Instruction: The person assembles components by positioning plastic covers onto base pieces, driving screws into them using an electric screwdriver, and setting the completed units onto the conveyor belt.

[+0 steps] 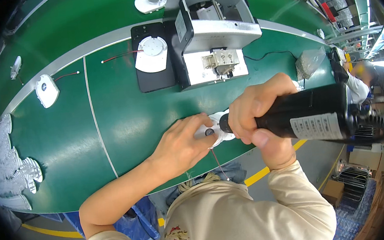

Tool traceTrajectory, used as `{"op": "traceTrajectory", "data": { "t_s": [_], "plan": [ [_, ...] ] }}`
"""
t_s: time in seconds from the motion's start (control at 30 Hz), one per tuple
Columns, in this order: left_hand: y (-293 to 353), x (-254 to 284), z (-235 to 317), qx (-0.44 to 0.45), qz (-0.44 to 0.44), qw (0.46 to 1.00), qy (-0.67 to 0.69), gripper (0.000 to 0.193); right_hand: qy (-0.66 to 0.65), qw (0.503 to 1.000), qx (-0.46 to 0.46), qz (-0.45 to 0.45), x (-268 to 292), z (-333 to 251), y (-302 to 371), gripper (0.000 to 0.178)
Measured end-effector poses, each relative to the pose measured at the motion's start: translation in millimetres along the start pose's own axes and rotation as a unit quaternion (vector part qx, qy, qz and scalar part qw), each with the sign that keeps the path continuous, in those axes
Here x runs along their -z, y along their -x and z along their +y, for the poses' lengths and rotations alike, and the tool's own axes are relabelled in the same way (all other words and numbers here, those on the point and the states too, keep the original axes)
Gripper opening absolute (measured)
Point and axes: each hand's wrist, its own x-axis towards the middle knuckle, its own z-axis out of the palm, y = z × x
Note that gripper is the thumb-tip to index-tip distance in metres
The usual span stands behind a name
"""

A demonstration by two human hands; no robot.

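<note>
Both bare hands work close together near the front edge of a green bench (65, 131). Left hand (180, 141), half-closed, reaches in from the lower left and has hold of a white rounded part (225, 136), its thumb and index finger bent and parted around a small dark round piece (209, 131) on it. Right hand (262, 109) is wrapped firmly around the front of a bulky black power tool (310, 109), which lies almost level and points left, its narrow nose at the white rounded part. A thin red lead (217, 160) trails from that part over the bench edge toward the person's cream shirt (223, 213).

Beyond the hands stands a grey and black machine (225, 30) with a metal fixture (223, 62) at its front. Just left of it, a white disc-topped piece (154, 61) with a red wire rests on a black plate (156, 81). Farther left lies a similar white piece (47, 94), and at the far left are stacked white pieces (9, 168). A clear plastic bag (311, 61) sits toward the right; past it, another person (358, 87) is partly visible.
</note>
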Motion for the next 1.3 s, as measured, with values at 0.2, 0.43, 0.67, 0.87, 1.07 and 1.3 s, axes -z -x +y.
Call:
{"op": "traceTrajectory", "data": {
  "t_s": [0.2,0.43,0.67,0.87,1.07,1.3],
  "plan": [
    [-1,-2,0,-0.022,-0.02,1.0,-0.004,0.03,-0.081,0.973,0.212,0.047,31,-14,-46,0.041],
    [-1,-2,-2,-0.012,-0.025,1.0,0.006,0.031,-0.023,0.984,0.157,0.08,33,-5,-75,0.036],
    [0,-4,-3,-0.027,0.008,1.0,0.003,0.026,-0.024,0.987,0.133,0.087,21,-4,-47,0.034],
    [-1,-2,-2,-0.029,0.004,1.0,0.001,0.026,-0.066,0.991,0.112,0.035,7,-10,12,0.037],
    [0,-3,-2,-0.019,0.007,1.0,0.001,0.023,-0.074,0.994,0.081,0.011,1,-6,22,0.036],
    [0,-1,2,-0.03,0.005,1.0,-0.006,0.028,-0.026,0.993,0.115,-0.021,-2,-4,33,0.036]
  ]
}}
